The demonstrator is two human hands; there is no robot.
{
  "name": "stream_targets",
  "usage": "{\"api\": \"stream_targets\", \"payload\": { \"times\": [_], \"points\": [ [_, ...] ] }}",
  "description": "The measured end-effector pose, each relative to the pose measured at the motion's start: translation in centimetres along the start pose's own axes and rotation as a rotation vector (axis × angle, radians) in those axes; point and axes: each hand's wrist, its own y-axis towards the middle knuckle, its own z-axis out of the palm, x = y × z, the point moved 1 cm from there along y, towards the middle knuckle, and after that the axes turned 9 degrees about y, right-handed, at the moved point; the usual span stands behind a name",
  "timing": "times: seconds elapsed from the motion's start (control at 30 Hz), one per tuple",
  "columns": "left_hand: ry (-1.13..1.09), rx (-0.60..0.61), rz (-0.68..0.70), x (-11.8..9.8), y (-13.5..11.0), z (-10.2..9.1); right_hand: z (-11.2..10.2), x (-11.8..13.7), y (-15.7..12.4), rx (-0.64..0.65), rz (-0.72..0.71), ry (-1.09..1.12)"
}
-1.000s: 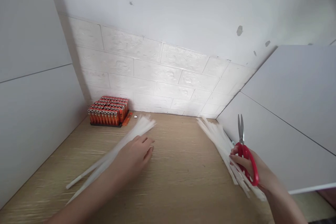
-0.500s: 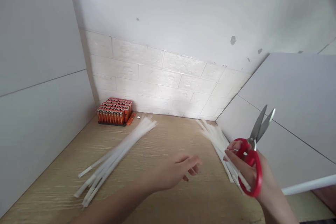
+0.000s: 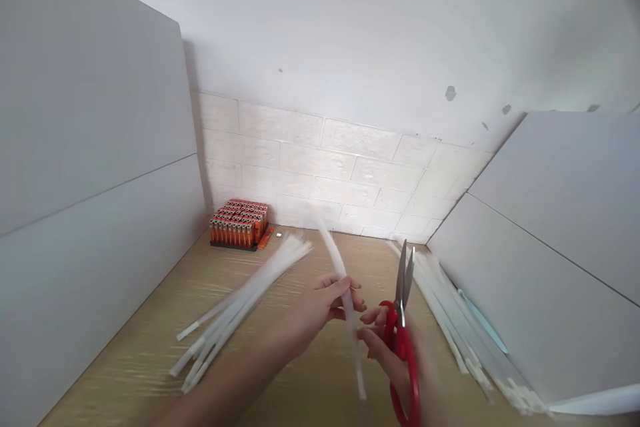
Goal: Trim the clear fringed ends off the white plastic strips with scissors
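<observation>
Left hand (image 3: 325, 313) pinches white cable tie (image 3: 354, 353), right hand (image 3: 385, 347) grips red scissors (image 3: 401, 293) just beside it: a slip could put blades into the left hand

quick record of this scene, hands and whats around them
left hand: holds white cable tie, roughly upright
right hand: holds red-handled scissors, blades up
left of hands: cable tie pile on table
right of hands: cable tie pile on table, beside wall
far corner: orange lighters, packed upright
</observation>
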Motion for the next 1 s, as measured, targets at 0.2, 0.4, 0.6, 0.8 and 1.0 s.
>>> {"api": "stream_targets", "payload": {
  "times": [0.2,0.4,0.6,0.8,1.0],
  "points": [
    [-0.023,-0.013,-0.016,-1.1,-0.6,-2.4,-0.4,-0.1,2.3,-0.075,0.127,0.055],
    [-0.07,0.085,-0.068,-1.5,-0.8,-3.3,-0.5,1.7,5.2,0.098,0.237,0.147],
    [0.032,0.014,0.017,-1.0,-0.8,-3.9,-0.5,2.3,7.7,0.293,0.252,0.237],
    [0.163,-0.142,0.078,-0.7,-0.5,-4.8,-1.0,1.9,8.5,0.406,0.243,0.121],
    [0.242,-0.16,0.084,-1.4,-1.5,-4.5,-1.2,0.4,7.5,0.442,0.293,0.049]
  ]
}}
